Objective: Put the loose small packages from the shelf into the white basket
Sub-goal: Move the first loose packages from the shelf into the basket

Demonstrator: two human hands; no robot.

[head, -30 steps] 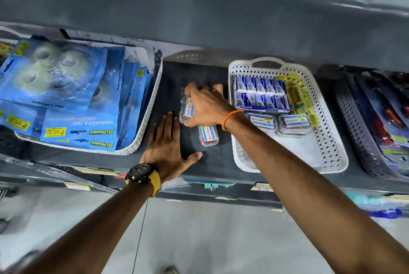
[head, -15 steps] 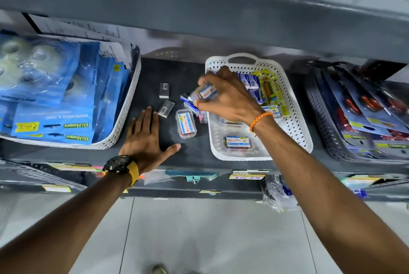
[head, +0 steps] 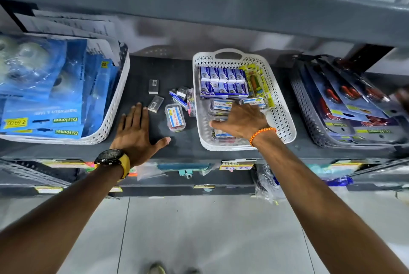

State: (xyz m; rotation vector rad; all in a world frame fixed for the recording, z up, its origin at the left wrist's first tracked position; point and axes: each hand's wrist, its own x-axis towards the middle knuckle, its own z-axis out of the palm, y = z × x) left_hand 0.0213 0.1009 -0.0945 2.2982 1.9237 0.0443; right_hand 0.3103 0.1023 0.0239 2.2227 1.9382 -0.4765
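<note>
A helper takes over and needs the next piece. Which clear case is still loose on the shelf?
On the dark shelf, look between the left hand and the white basket. The clear case lies there, the only loose piece with a red and blue label.

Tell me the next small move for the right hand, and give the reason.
Probably lift the right hand out of the white basket and reach left for the clear package lying loose on the dark shelf. That hand sits low in the basket over packages already there, while this one lies nearest the basket's left wall, uncovered. The left hand rests flat beside it.
</note>
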